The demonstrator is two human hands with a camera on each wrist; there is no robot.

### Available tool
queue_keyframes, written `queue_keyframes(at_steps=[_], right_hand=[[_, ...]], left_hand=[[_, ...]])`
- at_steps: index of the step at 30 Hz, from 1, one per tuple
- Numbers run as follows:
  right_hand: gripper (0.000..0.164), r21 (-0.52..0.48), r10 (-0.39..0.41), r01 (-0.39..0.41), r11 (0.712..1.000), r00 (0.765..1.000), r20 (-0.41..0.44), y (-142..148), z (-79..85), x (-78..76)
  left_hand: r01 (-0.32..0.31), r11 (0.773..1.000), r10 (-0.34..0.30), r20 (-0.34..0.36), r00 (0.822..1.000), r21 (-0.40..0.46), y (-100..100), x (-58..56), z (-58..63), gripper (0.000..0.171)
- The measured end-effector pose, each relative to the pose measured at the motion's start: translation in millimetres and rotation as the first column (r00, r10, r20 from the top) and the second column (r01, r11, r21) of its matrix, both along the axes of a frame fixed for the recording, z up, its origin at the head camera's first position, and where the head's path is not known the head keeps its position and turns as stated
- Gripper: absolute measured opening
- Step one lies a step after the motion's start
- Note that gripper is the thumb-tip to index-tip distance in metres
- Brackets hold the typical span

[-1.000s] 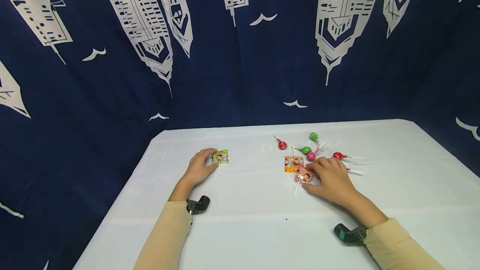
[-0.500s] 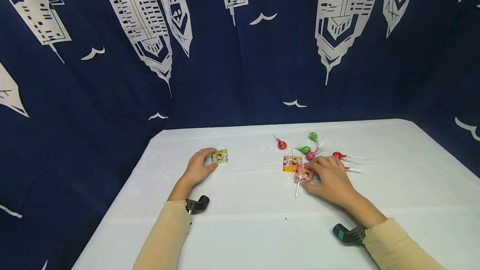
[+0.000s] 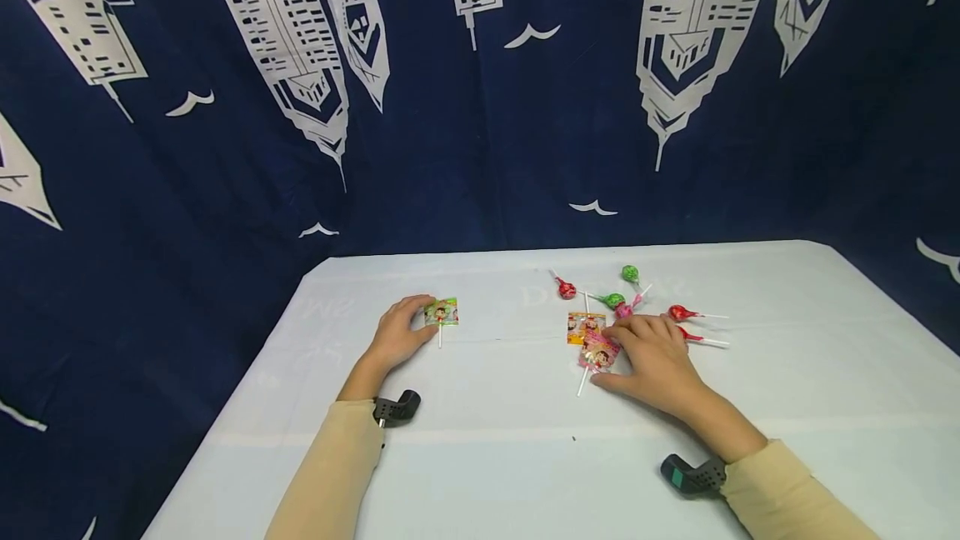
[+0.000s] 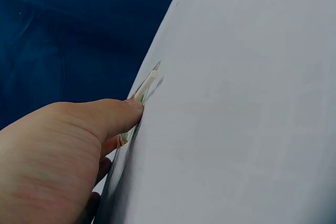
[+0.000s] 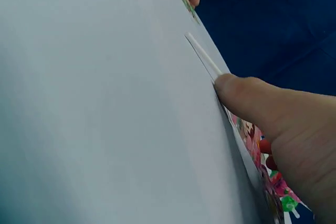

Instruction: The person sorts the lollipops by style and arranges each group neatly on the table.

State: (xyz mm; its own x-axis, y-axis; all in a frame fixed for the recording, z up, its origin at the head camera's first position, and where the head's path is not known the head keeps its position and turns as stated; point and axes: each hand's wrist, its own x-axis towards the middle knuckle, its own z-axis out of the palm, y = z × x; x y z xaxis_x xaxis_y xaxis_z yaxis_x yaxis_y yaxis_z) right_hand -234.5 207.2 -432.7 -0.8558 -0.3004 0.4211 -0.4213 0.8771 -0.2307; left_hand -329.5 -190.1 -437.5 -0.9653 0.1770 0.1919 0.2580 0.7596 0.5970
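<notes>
On the left of the white table, my left hand (image 3: 400, 332) pinches the edge of a flat green-wrapped lollipop (image 3: 447, 312), its white stick pointing toward me. In the left wrist view the thumb (image 4: 118, 116) lies along this wrapper. My right hand (image 3: 655, 361) holds a pink-wrapped lollipop (image 3: 598, 352) at its right side, thumb near the stick and fingertips at the wrapper's upper edge. From the right wrist, the thumb tip (image 5: 228, 85) sits right by the white stick (image 5: 203, 54). An orange-wrapped lollipop (image 3: 576, 327) lies just behind, partly overlapped by the pink one.
Behind my right hand lie round lollipops: a red one (image 3: 566, 289), green ones (image 3: 630, 273) and a pink one (image 3: 624, 309). Two more red ones (image 3: 679, 312) lie close to its knuckles. A dark blue curtain (image 3: 480, 148) hangs beyond the table's (image 3: 495, 473) far edge.
My right hand and the pink-wrapped lollipop have shifted slightly left, and its stick has changed its slant. The left hand stays in place with the green-wrapped lollipop.
</notes>
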Motion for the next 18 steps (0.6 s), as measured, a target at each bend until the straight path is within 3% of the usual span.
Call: queue_keyframes(at_steps=[6,18], right_hand=[[0.058,-0.004,-0.004,0.004,1.000,1.000,-0.024,-4.8,-0.4,-1.1],[0.052,-0.041,0.001,0.000,0.999,1.000,0.018,-5.0,-3.0,-2.5]], left_hand=[[0.000,1.000,0.000,0.006,1.000,-0.010,0.9,-1.4,1.1,0.052],[-0.010,1.000,0.010,0.010,1.000,0.003,1.3,-1.8,-0.5,0.052]])
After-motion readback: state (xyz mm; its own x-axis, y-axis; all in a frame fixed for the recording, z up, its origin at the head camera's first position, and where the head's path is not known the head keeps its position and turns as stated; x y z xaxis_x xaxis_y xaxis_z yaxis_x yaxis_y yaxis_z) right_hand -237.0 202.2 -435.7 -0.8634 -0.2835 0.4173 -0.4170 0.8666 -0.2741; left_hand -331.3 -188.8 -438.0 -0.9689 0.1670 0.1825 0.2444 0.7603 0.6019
